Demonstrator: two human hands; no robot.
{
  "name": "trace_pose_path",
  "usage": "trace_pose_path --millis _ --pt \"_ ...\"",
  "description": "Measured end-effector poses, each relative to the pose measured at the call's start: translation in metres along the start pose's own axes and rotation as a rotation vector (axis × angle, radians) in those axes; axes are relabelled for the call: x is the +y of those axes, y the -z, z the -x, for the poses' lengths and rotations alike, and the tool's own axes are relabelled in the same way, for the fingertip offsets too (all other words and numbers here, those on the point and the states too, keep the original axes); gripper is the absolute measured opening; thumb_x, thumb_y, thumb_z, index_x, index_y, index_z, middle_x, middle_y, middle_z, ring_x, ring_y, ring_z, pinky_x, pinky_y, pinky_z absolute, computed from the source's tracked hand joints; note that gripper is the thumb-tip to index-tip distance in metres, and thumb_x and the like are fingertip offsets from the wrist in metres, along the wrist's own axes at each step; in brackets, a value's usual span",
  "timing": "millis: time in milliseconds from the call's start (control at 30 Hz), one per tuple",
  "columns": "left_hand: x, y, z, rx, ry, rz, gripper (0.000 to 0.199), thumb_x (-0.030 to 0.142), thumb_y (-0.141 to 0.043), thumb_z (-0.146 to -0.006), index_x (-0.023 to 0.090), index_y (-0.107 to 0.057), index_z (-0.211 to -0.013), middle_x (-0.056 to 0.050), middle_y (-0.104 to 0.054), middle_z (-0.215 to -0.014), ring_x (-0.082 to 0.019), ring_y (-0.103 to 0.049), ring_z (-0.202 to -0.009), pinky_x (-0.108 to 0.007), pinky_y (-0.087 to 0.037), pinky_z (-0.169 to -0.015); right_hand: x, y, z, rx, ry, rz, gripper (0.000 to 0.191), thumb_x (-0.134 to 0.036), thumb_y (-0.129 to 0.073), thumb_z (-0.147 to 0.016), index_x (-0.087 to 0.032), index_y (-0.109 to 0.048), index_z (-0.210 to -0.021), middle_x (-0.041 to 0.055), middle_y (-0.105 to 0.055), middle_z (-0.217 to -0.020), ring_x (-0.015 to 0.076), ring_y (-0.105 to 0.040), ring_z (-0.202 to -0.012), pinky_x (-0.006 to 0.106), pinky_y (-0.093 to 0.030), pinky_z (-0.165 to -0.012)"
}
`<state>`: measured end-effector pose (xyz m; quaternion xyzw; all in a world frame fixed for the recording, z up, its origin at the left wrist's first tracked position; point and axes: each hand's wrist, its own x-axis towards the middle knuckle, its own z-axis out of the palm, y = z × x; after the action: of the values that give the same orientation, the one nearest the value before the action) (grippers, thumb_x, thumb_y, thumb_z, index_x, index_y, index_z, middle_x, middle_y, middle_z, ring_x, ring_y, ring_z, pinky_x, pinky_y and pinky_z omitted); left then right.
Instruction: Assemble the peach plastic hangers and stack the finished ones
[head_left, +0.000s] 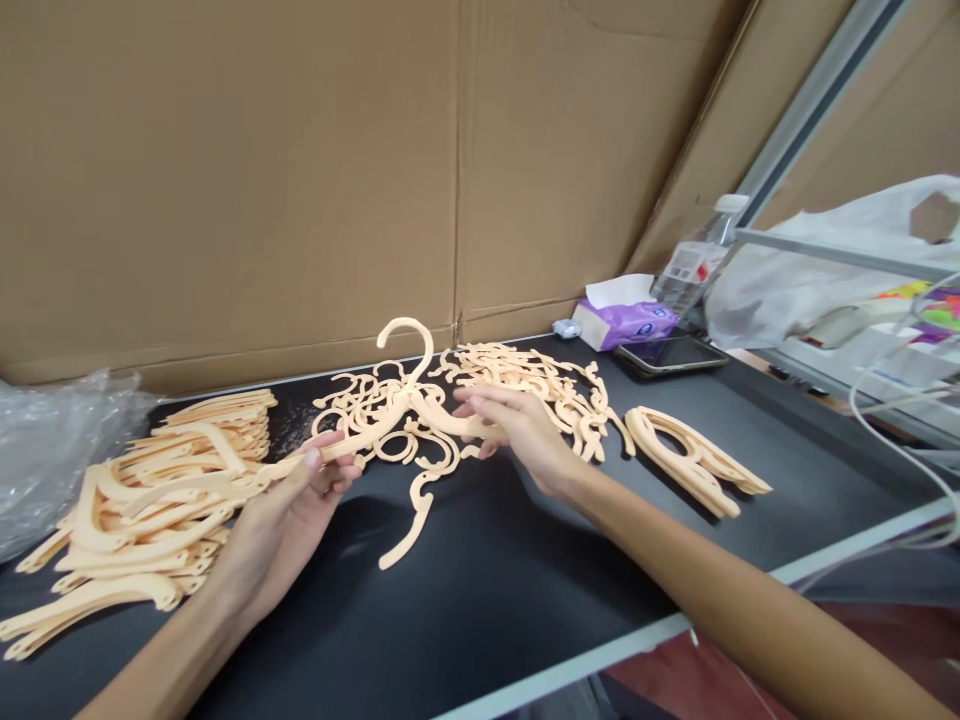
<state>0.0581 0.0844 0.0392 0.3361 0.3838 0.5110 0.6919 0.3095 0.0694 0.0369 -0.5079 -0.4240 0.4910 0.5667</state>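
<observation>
A cream plastic hanger [409, 392] is held up over the black table, its hook upward and its two arms spread. My left hand [300, 500] grips the left arm of the hanger. Around the end of the right arm, the fingers of my right hand [517, 425] are closed. Behind the hanger lie a pile of cream hooks [386, 392] and a pile of small cream pieces [532, 380]. A heap of cream hanger arms [150, 500] is at the left. A loose curved piece [409, 530] rests in front.
Folded cream hanger parts [694, 460] lie at the right. Beyond are a phone [671, 353], purple tissue pack [634, 322], bottle [694, 265] and white bag [817, 260] by a metal rack. Clear plastic [67, 440] is at far left; cardboard [300, 180] stands behind.
</observation>
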Motion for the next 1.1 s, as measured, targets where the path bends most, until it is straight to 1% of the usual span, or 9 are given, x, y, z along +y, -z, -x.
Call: trace_pose_path --millis 100,200,333,533,633,733,867,1000,1100 --pt "0.001 0.001 -0.001 0.01 -0.019 0.01 0.016 0.018 -0.061 -0.09 0.013 -0.074 -0.097 -0.006 -0.068 -0.078 -0.014 -0.067 -0.074 -0.02 -0.061 -0.074 0.002 0.0 0.0 -0.093 -0.065 0.112 0.019 -0.033 -0.067 -0.08 -0.018 -0.075 -0.088 0.0091 -0.071 -0.1 0.0141 -0.064 -0.062 0.023 -0.046 -0.044" --pt "0.003 0.0 -0.002 0.033 -0.024 0.024 0.017 0.017 -0.06 -0.09 0.011 -0.074 -0.097 -0.007 -0.068 -0.077 -0.014 -0.066 -0.073 -0.021 -0.061 -0.074 0.001 0.0 0.001 -0.164 -0.106 0.203 0.024 -0.038 -0.065 -0.082 -0.016 -0.072 -0.076 0.0054 -0.069 -0.072 0.0082 -0.049 -0.044 0.023 -0.034 -0.039" --pt "0.007 -0.002 -0.002 0.049 -0.074 0.001 0.018 0.015 -0.065 -0.085 0.011 -0.073 -0.101 -0.005 -0.066 -0.074 -0.012 -0.063 -0.068 -0.018 -0.059 -0.069 0.001 0.003 0.001 -0.07 -0.017 0.223 0.022 -0.033 -0.065 -0.078 -0.016 -0.068 -0.064 -0.0017 -0.055 -0.052 0.0075 -0.041 -0.046 0.024 -0.029 -0.047" --pt "0.01 0.001 0.0 0.024 -0.267 -0.223 0.04 0.013 -0.077 -0.074 0.022 -0.064 -0.111 0.004 -0.063 -0.066 -0.007 -0.055 -0.052 -0.014 -0.05 -0.056 0.006 0.007 -0.004 -0.009 0.102 0.312 0.023 -0.028 -0.063 -0.074 -0.018 -0.062 -0.053 -0.0008 -0.057 -0.052 0.0122 -0.051 -0.056 0.029 -0.037 -0.06" --pt "0.009 0.002 0.0 0.027 -0.311 -0.257 0.046 0.018 -0.079 -0.073 0.024 -0.059 -0.114 0.008 -0.056 -0.054 -0.008 -0.054 -0.048 -0.015 -0.048 -0.054 0.007 0.008 -0.004 0.003 0.1 0.328 0.023 -0.028 -0.062 -0.073 -0.018 -0.061 -0.053 -0.0008 -0.057 -0.052 0.0119 -0.049 -0.055 0.029 -0.036 -0.06" --pt "0.009 0.002 -0.002 0.056 -0.365 -0.288 0.052 0.019 -0.08 -0.07 0.026 -0.055 -0.115 0.009 -0.06 -0.059 -0.008 -0.053 -0.043 -0.017 -0.046 -0.049 0.005 0.008 -0.002 0.041 0.073 0.305 0.02 -0.031 -0.063 -0.073 -0.018 -0.065 -0.058 -0.0011 -0.057 -0.052 0.0115 -0.046 -0.053 0.028 -0.032 -0.055" --pt "0.006 0.004 -0.004 0.006 -0.382 -0.442 0.055 0.022 -0.078 -0.073 0.027 -0.052 -0.12 0.003 -0.07 -0.078 -0.011 -0.058 -0.045 -0.022 -0.048 -0.051 0.002 0.008 -0.002 0.075 0.079 0.264 0.02 -0.033 -0.065 -0.073 -0.018 -0.066 -0.059 -0.0008 -0.058 -0.053 0.0109 -0.043 -0.049 0.028 -0.029 -0.052" --pt "0.002 0.012 -0.004 -0.112 -0.313 -0.569 0.032 0.035 -0.072 -0.079 0.02 -0.066 -0.107 -0.007 -0.072 -0.093 -0.014 -0.059 -0.048 -0.027 -0.048 -0.053 0.004 0.008 -0.002 0.066 0.108 0.268 0.018 -0.03 -0.065 -0.072 -0.019 -0.067 -0.058 0.0003 -0.059 -0.053 0.0135 -0.05 -0.053 0.029 -0.035 -0.056" --pt "0.001 0.015 -0.003 -0.137 -0.276 -0.716 0.037 0.049 -0.058 -0.088 0.016 -0.074 -0.094 -0.008 -0.07 -0.072 -0.017 -0.057 -0.049 -0.028 -0.047 -0.054 0.005 0.006 -0.001 0.024 0.106 0.276 0.016 -0.029 -0.064 -0.072 -0.019 -0.067 -0.059 0.0013 -0.061 -0.055 0.0151 -0.055 -0.056 0.03 -0.038 -0.059"
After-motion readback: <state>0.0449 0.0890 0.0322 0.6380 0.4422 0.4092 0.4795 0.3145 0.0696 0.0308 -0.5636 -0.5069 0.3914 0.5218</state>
